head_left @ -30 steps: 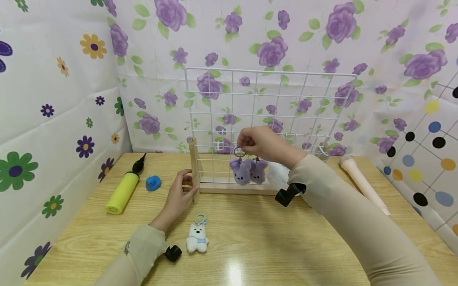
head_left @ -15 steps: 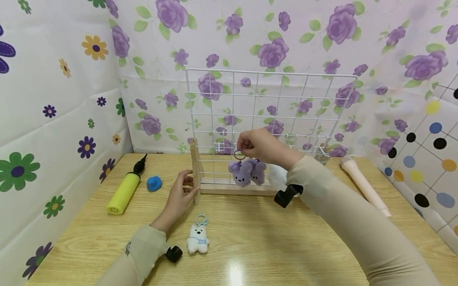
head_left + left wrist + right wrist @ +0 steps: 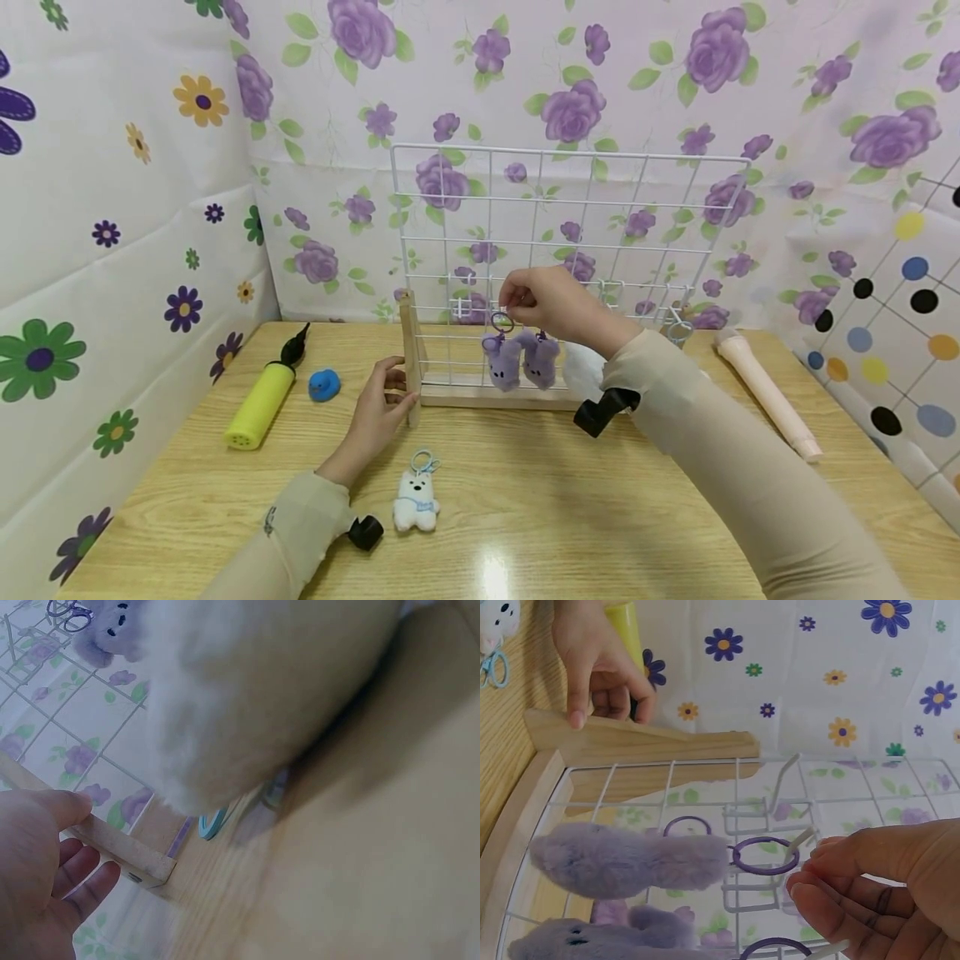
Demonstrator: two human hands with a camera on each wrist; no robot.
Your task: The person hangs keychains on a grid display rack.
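Observation:
My right hand (image 3: 555, 302) pinches at the purple ring (image 3: 765, 856) of a purple plush keychain (image 3: 503, 367), in front of a white wire grid rack (image 3: 570, 150). In the right wrist view a hook's tip shows through that ring, beside the fingertips. Another purple plush keychain (image 3: 540, 365) hangs just to its right. My left hand (image 3: 375, 410) grips the rack's wooden side piece (image 3: 409, 358), with the thumb on one face and the fingers past the edge. A white bear keychain (image 3: 416, 502) with a light-blue ring lies nearest this hand, and its fur fills much of the left wrist view.
A white plush (image 3: 582, 371) is partly hidden behind my right wrist. On the left of the table lie a yellow hand pump (image 3: 261, 406) and a blue rubber duck (image 3: 324, 385). At the right lies a pale pink stick-like object (image 3: 768, 396). Patterned sheets surround the table.
The purple keychain at my right hand has turned on its ring, its face swinging from forward to the side. My right hand has barely shifted. My left hand stays on the wooden side piece.

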